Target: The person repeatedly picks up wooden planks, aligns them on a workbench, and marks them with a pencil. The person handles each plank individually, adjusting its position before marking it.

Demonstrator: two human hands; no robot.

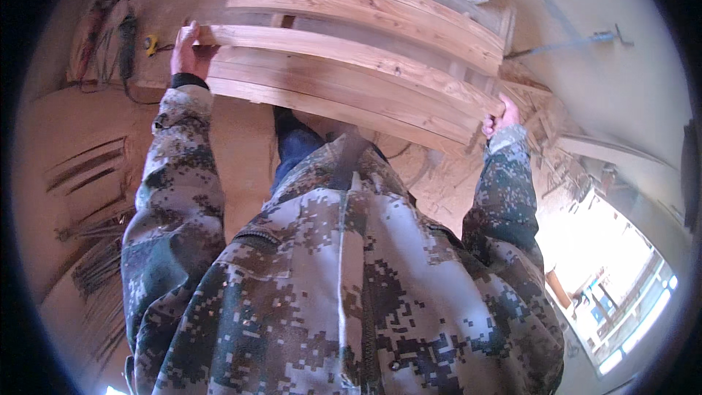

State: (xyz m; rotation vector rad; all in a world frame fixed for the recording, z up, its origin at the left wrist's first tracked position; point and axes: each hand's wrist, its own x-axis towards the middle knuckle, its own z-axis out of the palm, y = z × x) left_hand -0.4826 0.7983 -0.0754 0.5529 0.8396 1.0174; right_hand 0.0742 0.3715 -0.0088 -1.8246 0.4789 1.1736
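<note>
Between my two hands a long, pale reddish wooden plank [365, 59] stretches across the upper middle of the view. My left hand [191, 57] grips its left end, fingers toward the far side. At the plank's right end, my right hand [502, 116] is closed around the wood. Nearer to me, just below the held plank, lie similar boards [336, 95] side by side. Another group of boards [365, 6] lies beyond it, with a gap between. The undersides of the boards are hidden.
A yellow tape measure [151, 45] and a dark corded power tool [127, 38] lie left of my left hand. On the right is a blue metal bar [570, 44]. Wood strips [88, 164] lie at lower left, and a bright opening [599, 271] is at right.
</note>
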